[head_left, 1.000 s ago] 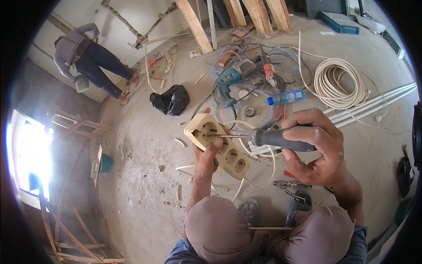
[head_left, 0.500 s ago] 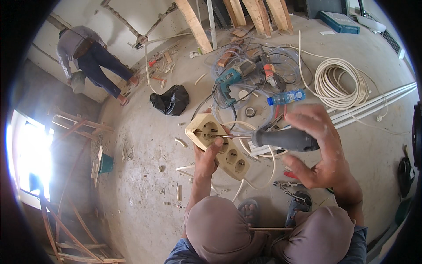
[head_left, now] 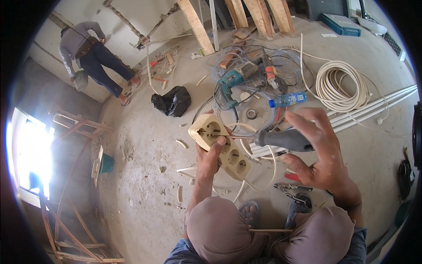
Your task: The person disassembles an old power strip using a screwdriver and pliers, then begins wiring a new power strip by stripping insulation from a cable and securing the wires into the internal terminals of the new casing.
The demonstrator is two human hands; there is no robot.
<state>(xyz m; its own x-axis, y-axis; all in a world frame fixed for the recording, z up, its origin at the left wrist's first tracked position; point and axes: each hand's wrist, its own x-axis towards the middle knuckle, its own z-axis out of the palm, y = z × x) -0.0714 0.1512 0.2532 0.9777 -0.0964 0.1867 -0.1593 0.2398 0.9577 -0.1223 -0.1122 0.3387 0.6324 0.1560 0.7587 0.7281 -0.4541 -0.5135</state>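
Observation:
My left hand [head_left: 208, 160] grips a cream power strip [head_left: 237, 171] from beneath, its thumb on the face by the screwdriver's tip. The strip slants down to the right, with several round sockets facing up. A screwdriver [head_left: 283, 139] with a dark grey handle lies across, its thin shaft reaching one of the upper sockets. Around the handle's end my right hand [head_left: 323, 154] is spread open, fingers above and thumb below, apart from the handle; the palm may touch its butt. A white cable [head_left: 273, 178] loops from the strip's lower end.
Ahead on the floor lie a teal power drill [head_left: 233, 83], an angle grinder [head_left: 273, 77], a water bottle [head_left: 287, 99] and a cable coil [head_left: 343, 86]. Pliers [head_left: 290, 189] lie by my foot. A black bag [head_left: 172, 101] sits left of the tools. Another person [head_left: 90, 53] bends at the far-left wall.
The strip and my left hand have shifted slightly right in view. My right hand's fingers have moved slightly around the screwdriver handle. The other person has raised an arm toward the wall.

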